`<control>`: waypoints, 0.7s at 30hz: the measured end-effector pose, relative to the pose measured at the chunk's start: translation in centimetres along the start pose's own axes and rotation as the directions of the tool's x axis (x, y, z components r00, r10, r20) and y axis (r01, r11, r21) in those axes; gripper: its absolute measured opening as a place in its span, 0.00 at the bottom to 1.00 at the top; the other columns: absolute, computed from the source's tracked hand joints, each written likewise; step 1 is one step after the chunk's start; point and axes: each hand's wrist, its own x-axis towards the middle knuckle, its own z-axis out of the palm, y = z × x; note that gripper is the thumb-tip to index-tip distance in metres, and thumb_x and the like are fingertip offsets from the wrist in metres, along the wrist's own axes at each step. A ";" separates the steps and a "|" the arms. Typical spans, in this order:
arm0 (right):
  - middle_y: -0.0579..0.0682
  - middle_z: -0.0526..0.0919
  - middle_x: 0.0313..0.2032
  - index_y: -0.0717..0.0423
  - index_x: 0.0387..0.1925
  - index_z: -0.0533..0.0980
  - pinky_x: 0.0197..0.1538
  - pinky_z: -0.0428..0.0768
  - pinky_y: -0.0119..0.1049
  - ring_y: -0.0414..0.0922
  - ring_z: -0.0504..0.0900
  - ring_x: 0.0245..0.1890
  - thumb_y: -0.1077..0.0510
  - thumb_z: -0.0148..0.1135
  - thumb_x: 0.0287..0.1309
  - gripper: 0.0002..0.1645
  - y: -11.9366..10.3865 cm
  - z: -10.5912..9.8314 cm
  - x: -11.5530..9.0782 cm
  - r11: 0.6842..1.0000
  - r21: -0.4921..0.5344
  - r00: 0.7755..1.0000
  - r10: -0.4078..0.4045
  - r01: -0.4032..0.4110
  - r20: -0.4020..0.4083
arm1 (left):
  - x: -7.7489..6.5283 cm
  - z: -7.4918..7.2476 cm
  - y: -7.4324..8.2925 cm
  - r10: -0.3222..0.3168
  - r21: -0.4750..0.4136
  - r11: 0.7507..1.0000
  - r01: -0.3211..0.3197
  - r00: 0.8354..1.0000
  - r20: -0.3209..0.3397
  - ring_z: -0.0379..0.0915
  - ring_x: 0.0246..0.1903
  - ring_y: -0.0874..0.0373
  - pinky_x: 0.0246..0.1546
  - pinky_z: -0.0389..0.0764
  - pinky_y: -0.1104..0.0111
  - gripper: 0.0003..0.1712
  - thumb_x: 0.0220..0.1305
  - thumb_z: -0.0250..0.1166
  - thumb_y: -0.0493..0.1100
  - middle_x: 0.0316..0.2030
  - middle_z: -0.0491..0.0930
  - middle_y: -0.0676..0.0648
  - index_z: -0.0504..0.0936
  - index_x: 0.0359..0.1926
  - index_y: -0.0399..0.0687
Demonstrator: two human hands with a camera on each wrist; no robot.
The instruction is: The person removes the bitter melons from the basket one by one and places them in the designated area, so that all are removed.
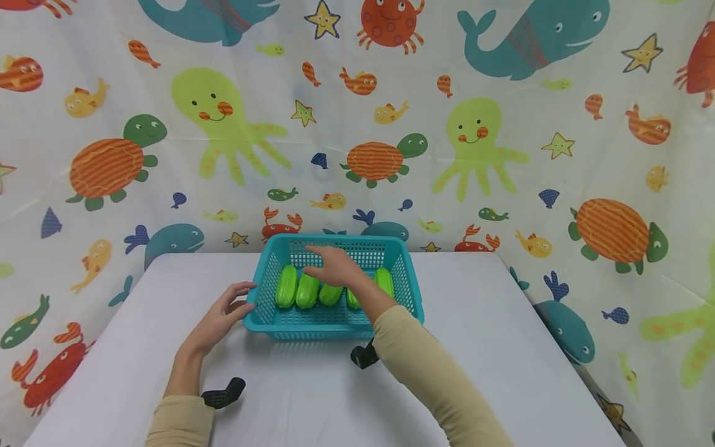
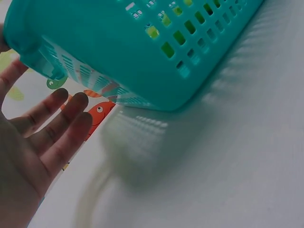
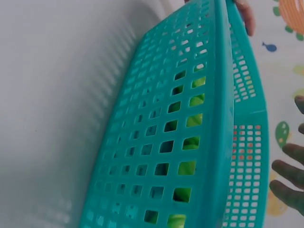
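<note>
A teal plastic basket (image 1: 335,329) with perforated walls stands on the white table. Inside it, several glossy green, oblong ribbed vegetables (image 1: 287,287) lie side by side in a row. My left hand (image 1: 223,316) touches the basket's left rim with thumb and forefinger; in the left wrist view its other fingers (image 2: 66,137) extend loosely beside the wall. Over the basket hovers my right hand (image 1: 335,266), thumb and forefinger spread apart with nothing between them. It covers part of the row from the head view. The right wrist view shows its fingers (image 3: 289,166) spread beyond the basket's rim.
A curtain (image 1: 313,143) printed with sea animals hangs right behind the table (image 1: 475,329) and along both sides. Black wrist-camera mounts (image 1: 223,394) stick out from both wrists, the right one (image 1: 364,355) close to the basket's front wall.
</note>
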 end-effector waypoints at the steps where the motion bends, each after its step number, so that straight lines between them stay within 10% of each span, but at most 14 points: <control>1: 0.49 0.63 0.71 0.48 0.74 0.59 0.69 0.64 0.45 0.48 0.61 0.71 0.47 0.55 0.70 0.35 0.0 0.0 0.2 1.000 0.000 1.000 0.007 -0.007 0.008 | 0.0 0.0 0.0 0.001 -0.001 1.000 -0.001 1.000 -0.001 0.56 0.67 0.30 0.60 0.63 0.35 0.32 0.72 0.56 0.52 0.70 0.56 0.35 0.57 0.72 0.52; 21: 0.49 0.68 0.68 0.50 0.71 0.64 0.69 0.64 0.39 0.46 0.64 0.69 0.47 0.58 0.68 0.33 -0.9 0.9 1.5 0.999 -0.036 0.996 -0.003 0.006 0.093 | -0.6 0.7 -0.2 0.026 0.022 0.999 -0.026 0.999 -0.021 0.62 0.63 0.31 0.56 0.69 0.37 0.31 0.74 0.53 0.51 0.64 0.62 0.33 0.56 0.72 0.53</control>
